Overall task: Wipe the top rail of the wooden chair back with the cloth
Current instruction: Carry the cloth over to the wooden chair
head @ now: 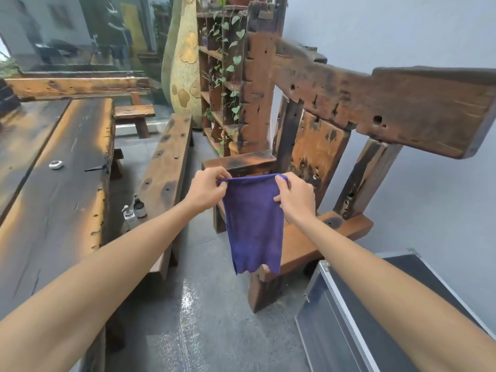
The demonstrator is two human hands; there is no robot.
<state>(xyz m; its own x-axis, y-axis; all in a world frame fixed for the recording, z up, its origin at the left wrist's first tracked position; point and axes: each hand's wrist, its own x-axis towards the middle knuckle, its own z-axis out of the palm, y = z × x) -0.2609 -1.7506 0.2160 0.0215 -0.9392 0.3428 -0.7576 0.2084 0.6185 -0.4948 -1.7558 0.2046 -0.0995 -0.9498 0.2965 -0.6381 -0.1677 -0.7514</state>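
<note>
Both hands are pinching the top edge of one purple cloth (253, 224): the left hand (208, 190) is gripping its left corner with curled fingers, the right hand (295, 198) its right corner, so the soft, slightly fuzzy rectangle is hanging straight down with a ragged lower hem. It is hanging in front of the seat of one heavy wooden chair (319, 157), clear of the top rail (389, 103), which is sitting well above and to the right as a thick, rough, weathered plank dotted with round holes and dark scorch-like patches. Left of the chair, one long plank bench (166, 162) with drilled holes is running beside a dark, worn wooden surface (53, 200). Two small pump bottles (134, 210) are standing on the grey floor (201, 318) between them. One metal-edged case (349, 318) is lying at lower right.
</note>
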